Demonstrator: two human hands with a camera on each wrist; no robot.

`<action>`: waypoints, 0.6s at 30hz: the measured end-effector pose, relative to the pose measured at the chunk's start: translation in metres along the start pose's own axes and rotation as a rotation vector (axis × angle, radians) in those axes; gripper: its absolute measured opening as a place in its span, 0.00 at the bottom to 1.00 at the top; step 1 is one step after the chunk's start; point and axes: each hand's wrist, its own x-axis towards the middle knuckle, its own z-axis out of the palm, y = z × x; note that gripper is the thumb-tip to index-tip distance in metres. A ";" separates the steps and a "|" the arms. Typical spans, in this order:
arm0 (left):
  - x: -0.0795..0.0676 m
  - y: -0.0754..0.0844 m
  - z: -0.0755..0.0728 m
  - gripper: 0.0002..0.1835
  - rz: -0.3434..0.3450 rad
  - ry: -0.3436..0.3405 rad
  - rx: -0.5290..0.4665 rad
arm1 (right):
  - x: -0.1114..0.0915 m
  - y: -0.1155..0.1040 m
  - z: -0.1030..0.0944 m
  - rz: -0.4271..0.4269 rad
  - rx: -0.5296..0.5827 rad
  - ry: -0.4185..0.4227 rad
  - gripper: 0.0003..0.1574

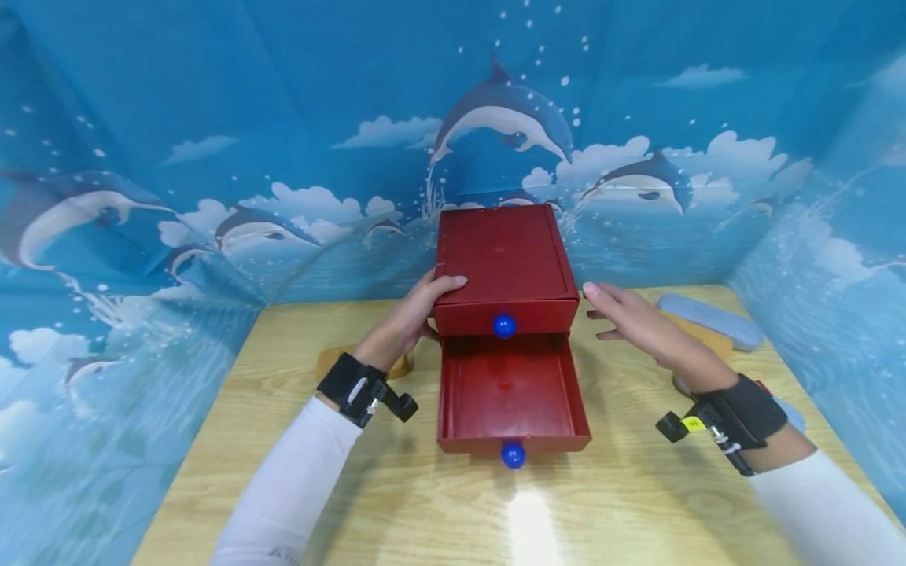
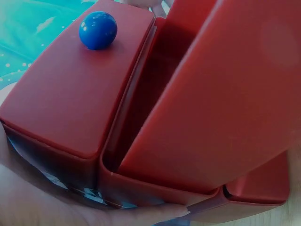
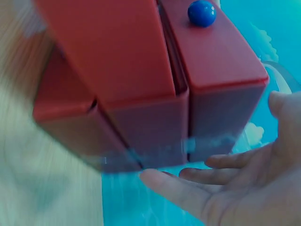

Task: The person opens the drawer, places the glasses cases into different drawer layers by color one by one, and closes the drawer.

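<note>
A red drawer unit (image 1: 502, 251) with stacked drawers stands on the table, its top drawer closed behind a blue knob (image 1: 505, 326). Below that, an open drawer (image 1: 506, 393) sticks out toward me with nothing inside, another blue knob on its front. My left hand (image 1: 412, 314) holds the unit's left side, thumb over the top edge and fingers along the side wall. My right hand (image 1: 626, 318) is spread beside the right side, palm toward the unit; in the right wrist view its fingers (image 3: 171, 186) are extended and hold nothing.
Behind the right forearm lie a grey-blue elongated object (image 1: 711, 321) and a yellow-orange object (image 1: 701, 338). Another yellow-orange item (image 1: 333, 360) is partly hidden behind the left wrist. A blue dolphin-print curtain (image 1: 318, 118) encloses the wooden table (image 1: 396, 503) at the back and sides.
</note>
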 end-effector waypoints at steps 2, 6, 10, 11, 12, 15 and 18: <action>-0.001 0.000 0.000 0.41 0.002 -0.005 0.008 | -0.009 0.006 -0.006 0.013 -0.108 0.015 0.50; -0.006 0.001 0.001 0.40 0.019 -0.020 0.043 | -0.027 0.021 -0.019 0.042 -0.374 0.069 0.53; -0.006 0.000 0.003 0.38 0.042 -0.028 0.078 | -0.047 0.043 -0.029 0.041 -0.570 0.132 0.56; -0.006 0.000 0.004 0.38 0.043 -0.026 0.083 | -0.052 0.050 -0.031 0.045 -0.602 0.144 0.57; -0.005 0.000 0.005 0.38 0.044 -0.022 0.085 | -0.057 0.057 -0.034 0.053 -0.624 0.154 0.58; -0.002 -0.004 0.004 0.38 0.045 0.001 0.088 | -0.069 0.079 -0.041 0.091 -0.669 0.159 0.65; -0.002 -0.004 0.004 0.38 0.044 0.017 0.092 | -0.080 0.098 -0.050 0.175 -0.698 0.127 0.75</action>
